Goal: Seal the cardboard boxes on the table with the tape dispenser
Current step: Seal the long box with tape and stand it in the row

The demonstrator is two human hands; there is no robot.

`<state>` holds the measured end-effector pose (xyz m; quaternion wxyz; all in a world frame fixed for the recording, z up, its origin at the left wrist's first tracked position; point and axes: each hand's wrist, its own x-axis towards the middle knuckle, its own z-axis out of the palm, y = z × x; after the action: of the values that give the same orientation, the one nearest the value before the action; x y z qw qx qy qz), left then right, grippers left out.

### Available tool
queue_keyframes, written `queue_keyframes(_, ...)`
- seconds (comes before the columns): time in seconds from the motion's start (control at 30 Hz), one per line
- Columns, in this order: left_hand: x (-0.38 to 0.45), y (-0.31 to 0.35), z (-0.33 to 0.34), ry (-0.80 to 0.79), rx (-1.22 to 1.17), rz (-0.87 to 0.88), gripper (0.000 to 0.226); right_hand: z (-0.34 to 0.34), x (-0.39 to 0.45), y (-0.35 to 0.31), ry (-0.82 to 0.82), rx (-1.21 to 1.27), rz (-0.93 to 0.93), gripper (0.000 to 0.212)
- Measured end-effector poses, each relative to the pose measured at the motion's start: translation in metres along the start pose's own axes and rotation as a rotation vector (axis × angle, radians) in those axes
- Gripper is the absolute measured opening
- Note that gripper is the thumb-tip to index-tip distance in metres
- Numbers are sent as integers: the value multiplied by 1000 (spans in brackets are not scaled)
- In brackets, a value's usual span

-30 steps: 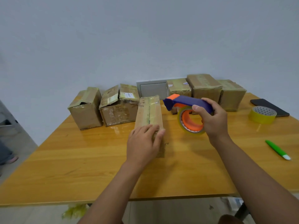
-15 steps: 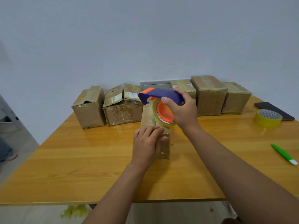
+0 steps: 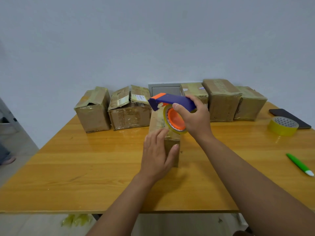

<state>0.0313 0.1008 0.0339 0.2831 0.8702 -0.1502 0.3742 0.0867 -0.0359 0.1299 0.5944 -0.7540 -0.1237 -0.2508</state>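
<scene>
Left hand lies flat-fingered on the box; right hand (at its 2 o'clock) has its grip wrapped round the tape dispenser above the counter.

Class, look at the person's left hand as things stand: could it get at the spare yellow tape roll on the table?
Probably not directly. The left hand rests on the near box, and the yellow tape roll lies far right, beyond the right hand holding the tape dispenser.
</scene>
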Motion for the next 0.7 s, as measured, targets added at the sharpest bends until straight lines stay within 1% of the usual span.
queue_keyframes(0.03, -2, -2, -4, 23, -70, -33, 51, 0, 1, 1, -4, 1, 0, 50)
queue_keyframes(0.1, -5, -8, -10, 67, -192, -171, 49, -1, 3, 2, -7, 3, -3, 51)
queue_keyframes(0.17, -6, -16, -14, 58, -332, -283, 47, -1, 5, 5, -10, 4, -3, 51)
queue_keyframes(0.23, -8, -23, -17, 47, -408, -267, 42, 0, 6, 7, -20, 1, -4, 52)
queue_keyframes(0.3, -5, -28, -23, 5, -428, -229, 36, -1, 8, 9, -26, -1, 0, 53)
queue_keyframes(0.37, -2, -33, -32, -80, -483, -219, 36, -4, 12, 11, -40, 6, 18, 55)
queue_keyframes(0.43, 3, -39, -42, -198, -528, -215, 37, -8, 15, 11, -56, 16, 35, 56)
queue_keyframes(0.47, 5, -43, -46, -245, -515, -205, 37, -8, 16, 12, -63, 18, 37, 57)
queue_keyframes(0.53, 9, -51, -52, -291, -465, -182, 38, -8, 16, 12, -73, 20, 33, 55)
queue_keyframes(0.63, 11, -59, -56, -306, -442, -157, 37, -4, 15, 11, -72, 23, 28, 51)
queue_keyframes(0.7, 11, -61, -57, -318, -422, -131, 35, -3, 14, 11, -59, 33, 33, 54)
